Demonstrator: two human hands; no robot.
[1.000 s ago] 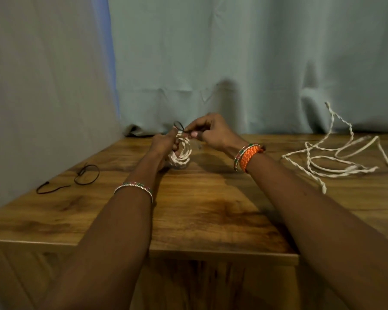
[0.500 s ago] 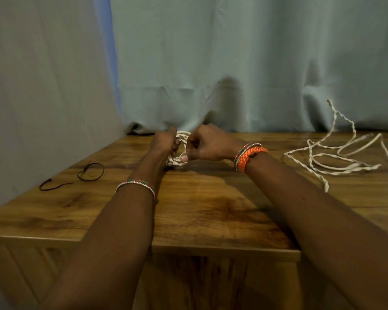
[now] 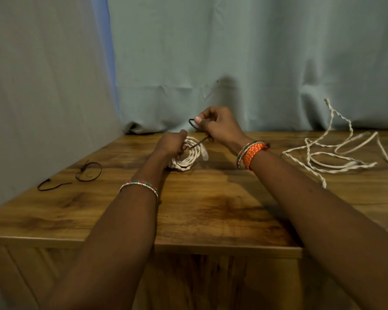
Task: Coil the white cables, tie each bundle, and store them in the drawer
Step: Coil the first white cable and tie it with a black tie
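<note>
A coiled white cable bundle (image 3: pixel 188 158) stands on edge on the wooden table (image 3: pixel 211 209), near the middle. My left hand (image 3: pixel 171 145) grips the coil's left side, fingers curled round it. Just above and to the right, my right hand (image 3: pixel 217 125) pinches a thin black tie (image 3: pixel 194 126), which loops past my thumb and runs taut down to the coil. A loose, uncoiled white cable (image 3: pixel 336 153) sprawls on the table at the right, one end leaning up the curtain.
Another black tie (image 3: pixel 76 175) lies on the table at the left, near the cloth wall. Grey-blue curtains close off the back and the left. The table's front edge (image 3: pixel 188 245) runs below my forearms, with wooden panels under it.
My right hand has lifted away from the coil and pulled the black tie up and taut. The coil shows again under it. My left hand stays on the bundle.
</note>
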